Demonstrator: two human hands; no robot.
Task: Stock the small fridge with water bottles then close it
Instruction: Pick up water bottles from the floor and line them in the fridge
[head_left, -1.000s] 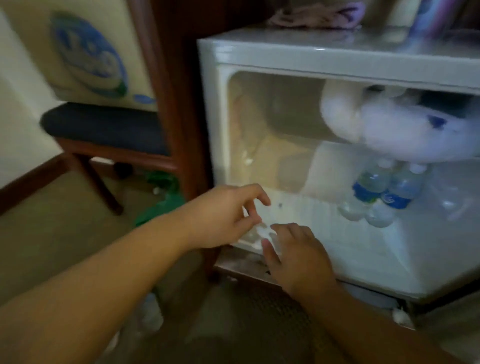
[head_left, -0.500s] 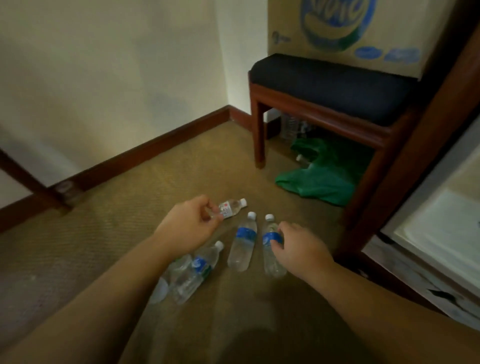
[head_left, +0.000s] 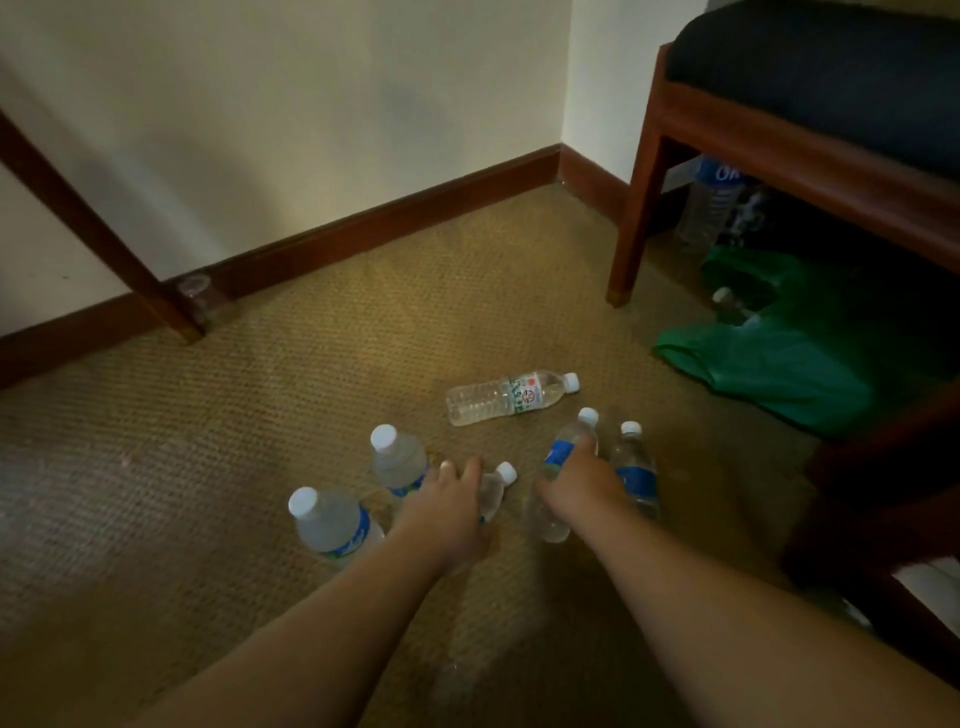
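Several clear water bottles are on the woven carpet. My right hand (head_left: 579, 480) grips a blue-labelled bottle (head_left: 563, 447) that lies with its white cap pointing away. My left hand (head_left: 447, 501) curls over a smaller lying bottle (head_left: 496, 486), hiding most of its body. Another blue-labelled bottle (head_left: 636, 470) lies just right of my right hand. A bottle with a white and green label (head_left: 506, 397) lies apart, farther off. Two bottles (head_left: 397, 460) (head_left: 330, 522) stand upright to the left of my left hand. The fridge is out of view.
A wooden chair with a dark cushion (head_left: 810, 93) stands at the right, with a green plastic bag (head_left: 779, 358) and a large bottle (head_left: 709, 208) under it. A dark wooden leg (head_left: 104, 234) slants down at the left wall. Dark wood furniture (head_left: 883, 467) edges the right.
The view swung from the open fridge down to the floor. My left hand let go of the white-labelled bottle and moved onto a smaller one. My right hand shifted onto the middle blue-labelled bottle.
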